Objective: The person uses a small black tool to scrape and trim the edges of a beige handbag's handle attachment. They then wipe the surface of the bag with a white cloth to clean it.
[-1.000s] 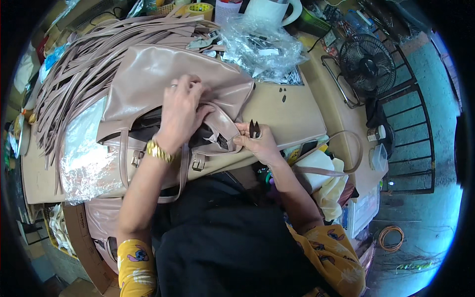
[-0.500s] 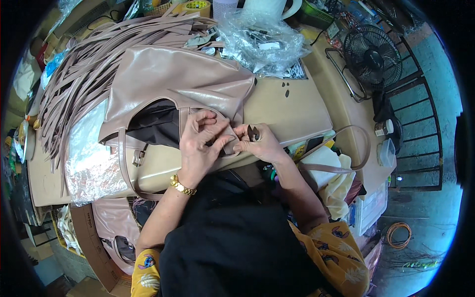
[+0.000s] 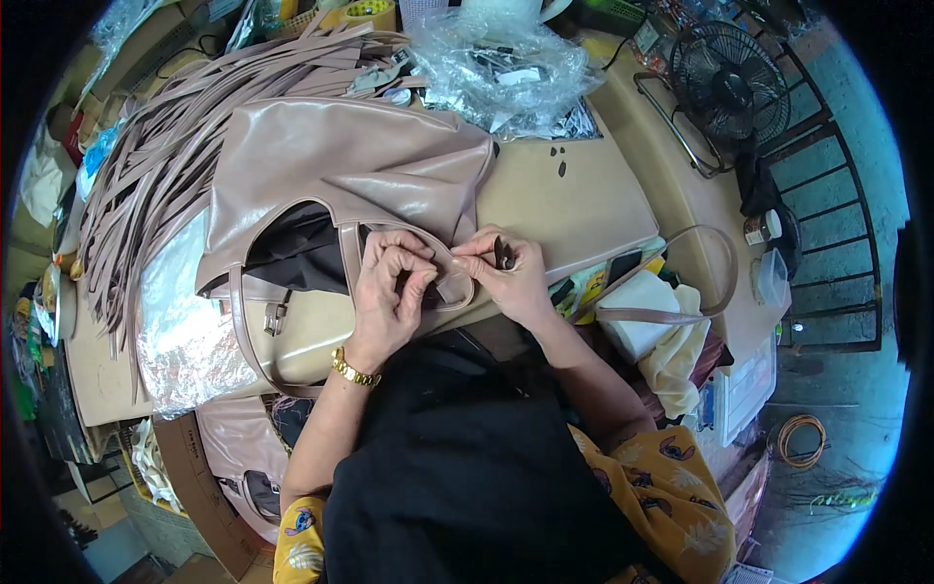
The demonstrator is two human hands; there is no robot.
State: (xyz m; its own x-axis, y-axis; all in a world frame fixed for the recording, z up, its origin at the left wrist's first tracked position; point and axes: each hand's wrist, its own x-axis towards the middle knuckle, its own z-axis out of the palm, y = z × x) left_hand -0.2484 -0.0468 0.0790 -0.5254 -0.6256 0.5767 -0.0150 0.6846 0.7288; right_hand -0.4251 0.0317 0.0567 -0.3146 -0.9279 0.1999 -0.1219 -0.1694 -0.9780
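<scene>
A glossy dusty-pink bag (image 3: 355, 146) lies on a beige padded board with its mouth open onto dark lining (image 3: 297, 258). My left hand (image 3: 387, 297) is at the front strap loop of the bag, thumb and bent fingers closed in a pinch; what sits between the fingertips is too small to make out. Just to its right my right hand (image 3: 511, 277) grips the edge of that loop with thumb and finger while holding small dark thread snips (image 3: 503, 253) in its curled fingers. A buckle (image 3: 274, 318) hangs from the bag's left side.
A heap of pink strips (image 3: 165, 156) fills the back left, beside silvery plastic wrap (image 3: 190, 331). Crumpled clear plastic (image 3: 496, 78) lies behind the bag. At the right stand a black fan (image 3: 725, 88), a jar (image 3: 762, 229), a plastic container (image 3: 769, 277) and white cloth (image 3: 632, 321).
My left hand has moved down and right from the bag's upper panel to the strap loop, uncovering the dark lining. My right hand stays at the loop with the snips.
</scene>
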